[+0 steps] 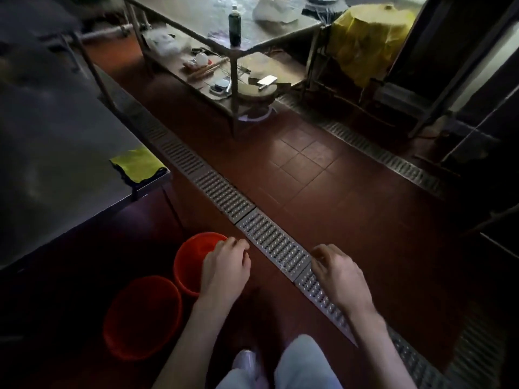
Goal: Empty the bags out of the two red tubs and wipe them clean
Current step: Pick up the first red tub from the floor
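Hovering empty with loosely curled fingers, both hands (224, 269) partly hide one red tub (191, 259).

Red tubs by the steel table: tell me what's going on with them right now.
A person stands over two red tubs on the floor beside the steel table. The left hand hovers above the farther red tub, fingers loosely curled, holding nothing. The right hand hangs empty over the floor drain grate. The nearer red tub sits untouched. No bags show in either tub, though their insides are dim. A yellow cloth lies on the table corner.
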